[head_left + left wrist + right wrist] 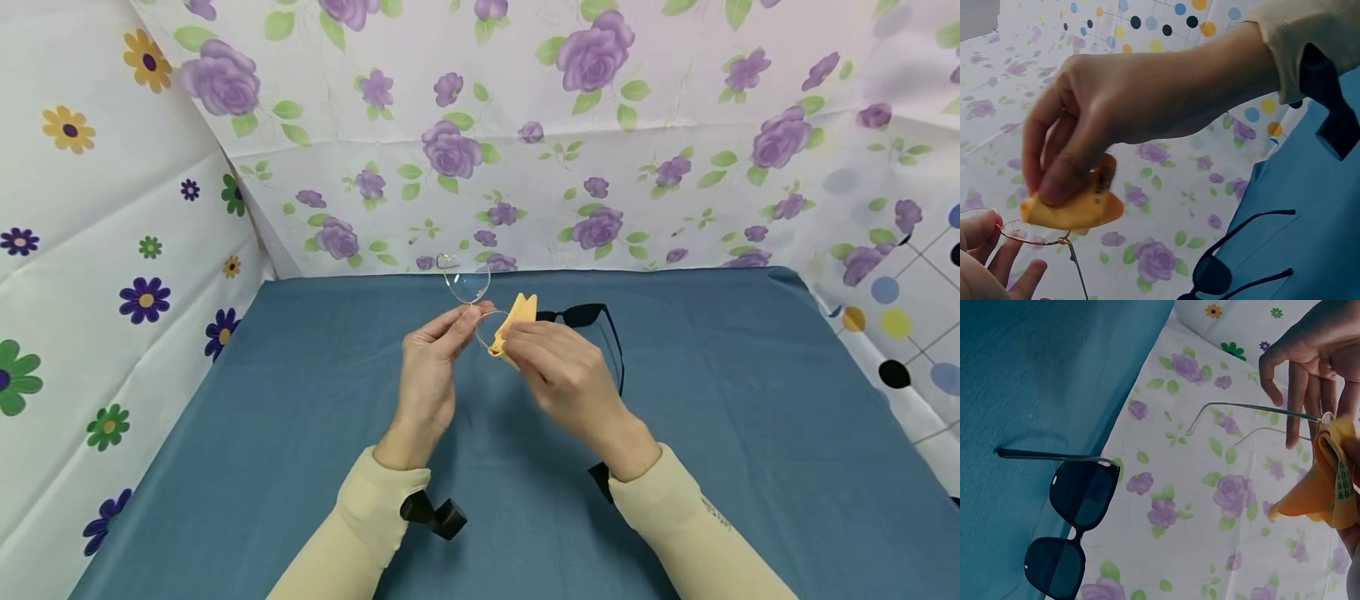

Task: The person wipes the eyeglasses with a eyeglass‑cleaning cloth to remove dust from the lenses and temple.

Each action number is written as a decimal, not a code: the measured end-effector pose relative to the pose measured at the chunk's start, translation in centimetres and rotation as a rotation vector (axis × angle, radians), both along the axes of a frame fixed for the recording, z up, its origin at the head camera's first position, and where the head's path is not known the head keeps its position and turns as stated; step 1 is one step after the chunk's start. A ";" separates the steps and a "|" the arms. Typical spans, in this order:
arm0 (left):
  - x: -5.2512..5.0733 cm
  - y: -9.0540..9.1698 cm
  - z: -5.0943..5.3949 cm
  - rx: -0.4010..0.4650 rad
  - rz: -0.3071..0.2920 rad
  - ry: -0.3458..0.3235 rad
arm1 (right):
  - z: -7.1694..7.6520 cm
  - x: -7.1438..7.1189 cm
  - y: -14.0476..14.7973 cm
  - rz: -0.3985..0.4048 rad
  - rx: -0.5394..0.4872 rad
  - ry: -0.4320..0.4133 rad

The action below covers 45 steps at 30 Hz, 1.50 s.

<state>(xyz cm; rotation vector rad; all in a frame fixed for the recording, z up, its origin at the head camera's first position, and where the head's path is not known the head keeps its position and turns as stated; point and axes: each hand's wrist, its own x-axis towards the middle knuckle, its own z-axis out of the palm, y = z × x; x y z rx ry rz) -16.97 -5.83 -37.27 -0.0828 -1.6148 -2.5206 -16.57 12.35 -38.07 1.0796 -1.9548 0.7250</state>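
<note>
My left hand (427, 375) pinches thin-rimmed, clear-lensed eyeglasses (467, 287) near the bridge, raised above the blue cloth. In my right hand (566, 383) is a folded yellow cloth (517, 319), pinched between thumb and fingers. The cloth lies against the eyeglasses' right-hand lens and covers part of it. One temple arm of the eyeglasses (1254, 407) extends past the cloth in the right wrist view. Behind my right hand, dark sunglasses (583, 315) rest on the table with their temples unfolded; the hand hides part of them.
A blue cloth (300, 433) covers the table. Behind it hangs a white sheet with purple roses (450, 154). Patterned sheets also stand at the left (142, 300) and right (900, 317). Each wrist bears a black camera mount (442, 515).
</note>
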 end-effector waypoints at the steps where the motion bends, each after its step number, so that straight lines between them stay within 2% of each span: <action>1: 0.1 0.1 -0.1 -0.008 -0.007 -0.002 | 0.0 0.0 0.0 -0.001 -0.020 -0.006; 6: 0.4 0.4 -0.7 -0.027 -0.015 -0.020 | -0.2 -0.3 -0.6 0.013 -0.068 0.017; 13: 0.6 0.2 -0.9 -0.044 0.058 -0.080 | -0.5 -0.2 -1.2 0.054 0.019 0.044; 18: 0.4 -0.2 -0.8 -0.013 0.045 -0.043 | -0.5 0.0 -1.3 0.050 0.115 0.067; 21: 0.3 -0.5 -0.6 0.011 0.039 -0.009 | -0.5 0.0 -1.2 0.040 0.136 0.066; 31: 0.2 -0.2 -0.3 0.004 -0.001 0.011 | -0.3 -0.3 -0.2 0.041 -0.011 -0.023; 36: 0.3 0.5 -0.5 -0.006 -0.027 -0.015 | -0.3 -0.3 0.0 0.038 -0.075 -0.023; 42: 0.4 1.2 -0.6 -0.015 0.007 -0.066 | -0.5 -0.2 -0.2 0.037 -0.061 0.018; 45: 0.4 1.4 -0.6 -0.013 0.011 -0.069 | -0.6 -0.1 -0.2 0.032 -0.042 0.038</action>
